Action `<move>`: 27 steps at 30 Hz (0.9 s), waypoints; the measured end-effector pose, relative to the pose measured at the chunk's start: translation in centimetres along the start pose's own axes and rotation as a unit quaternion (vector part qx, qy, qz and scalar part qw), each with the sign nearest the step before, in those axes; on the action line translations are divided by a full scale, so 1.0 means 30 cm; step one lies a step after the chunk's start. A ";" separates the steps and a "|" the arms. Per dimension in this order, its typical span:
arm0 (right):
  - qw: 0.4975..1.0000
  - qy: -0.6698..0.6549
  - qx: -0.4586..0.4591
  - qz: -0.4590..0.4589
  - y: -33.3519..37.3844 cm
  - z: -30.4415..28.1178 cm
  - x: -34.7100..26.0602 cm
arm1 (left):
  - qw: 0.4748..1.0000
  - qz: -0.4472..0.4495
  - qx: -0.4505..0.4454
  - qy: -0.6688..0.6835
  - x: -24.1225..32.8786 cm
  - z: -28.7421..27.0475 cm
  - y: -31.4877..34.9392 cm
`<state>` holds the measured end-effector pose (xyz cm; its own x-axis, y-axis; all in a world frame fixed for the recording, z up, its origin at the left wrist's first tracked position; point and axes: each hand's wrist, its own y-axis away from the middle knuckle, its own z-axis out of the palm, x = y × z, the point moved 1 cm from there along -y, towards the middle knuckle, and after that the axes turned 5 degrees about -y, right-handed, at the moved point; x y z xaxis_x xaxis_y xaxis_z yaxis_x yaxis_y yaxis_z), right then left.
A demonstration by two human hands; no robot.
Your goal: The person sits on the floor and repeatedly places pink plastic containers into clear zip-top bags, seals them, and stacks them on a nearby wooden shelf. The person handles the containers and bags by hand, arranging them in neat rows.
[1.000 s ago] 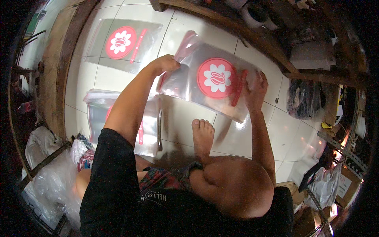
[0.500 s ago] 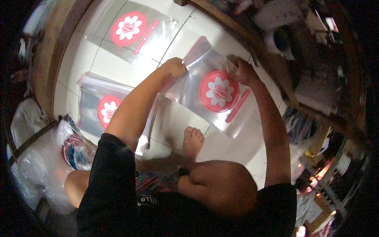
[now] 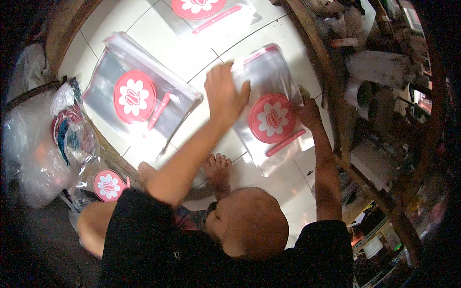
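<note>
A transparent plastic bag (image 3: 254, 77) with a red disc, a white flower and a red strip lies over the tiles in front of me. My left hand (image 3: 224, 93) is at its upper left edge, fingers apart and holding nothing. At the bag's right edge my right hand (image 3: 309, 114) has its fingers closed on the plastic; they are dark and partly hidden. To the left lies a stack of matching plastic bags (image 3: 98, 91), its top edge slightly raised. Another such bag (image 3: 247, 17) lies at the far side, cut off by the picture's rim.
Crumpled plastic wrapping (image 3: 33, 158) is heaped at the left, beside another red flower disc (image 3: 108, 185). Wooden beams (image 3: 307, 36) border the tiled floor (image 3: 199, 72). Cluttered shelving (image 3: 379, 105) stands at the right. My bare foot (image 3: 218, 168) rests near the bag's lower left edge.
The bag was lifted and creased between both hands; now it lies flatter. My left hand has let go and spread its fingers. The view has shifted, with the stack more fully in sight.
</note>
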<state>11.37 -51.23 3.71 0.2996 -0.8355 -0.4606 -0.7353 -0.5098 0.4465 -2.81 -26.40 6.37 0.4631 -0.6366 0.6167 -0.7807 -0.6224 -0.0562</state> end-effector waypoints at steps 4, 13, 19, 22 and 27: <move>0.996 0.067 0.053 -0.024 -0.031 0.025 0.064 | 0.926 -0.352 -0.048 0.131 -0.025 0.061 0.400; 0.989 0.141 -0.024 0.024 -0.055 0.044 0.104 | 0.821 -0.547 -0.125 0.110 0.072 0.233 0.428; 0.995 -0.049 0.000 0.090 0.043 0.012 0.032 | 0.821 -0.552 -0.134 0.057 0.127 0.273 0.404; 0.999 -0.014 0.037 0.029 0.021 0.045 0.082 | 0.817 -0.551 -0.086 0.148 0.131 0.282 0.413; 0.994 0.022 0.098 -0.047 0.036 0.075 0.176 | 0.793 -0.537 -0.047 0.285 0.115 0.254 0.435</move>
<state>10.79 -55.73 0.04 0.3955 -0.7960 -0.4581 -0.8053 -0.5404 0.2437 -8.21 -40.20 1.78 0.6375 0.5632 0.5257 -0.1054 -0.6123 0.7836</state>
